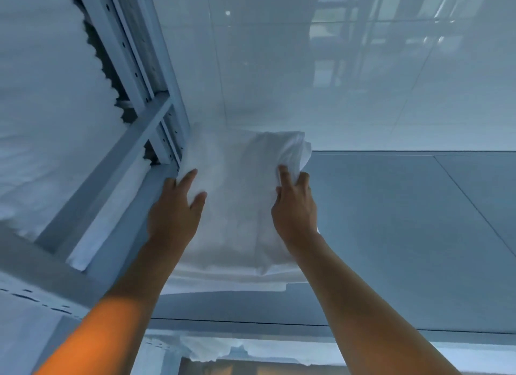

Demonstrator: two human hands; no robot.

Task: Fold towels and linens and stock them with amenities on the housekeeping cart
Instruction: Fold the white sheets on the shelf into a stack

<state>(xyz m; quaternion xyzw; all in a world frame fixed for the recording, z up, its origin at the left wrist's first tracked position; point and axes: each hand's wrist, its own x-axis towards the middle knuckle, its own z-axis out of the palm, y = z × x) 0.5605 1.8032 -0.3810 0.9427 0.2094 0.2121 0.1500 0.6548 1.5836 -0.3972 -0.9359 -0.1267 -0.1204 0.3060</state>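
A glossy pale tiled wall point(363, 67) fills the upper right of the frame; a grey flat surface point(418, 235) spans the lower right. A light grey perforated metal shelving rack point(150, 117) runs diagonally through the upper left, with stacked white linens point(42, 109) behind its posts. At centre frame, a folded white fabric bundle point(237, 221) is held between both hands. The left hand point(176, 212) presses its left side, fingers extended. The right hand point(296, 204) grips its right edge, fingers curled into the cloth.

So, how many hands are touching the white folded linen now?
2. The left hand rests on the white folded linen at its left edge; the right hand grips its right edge.
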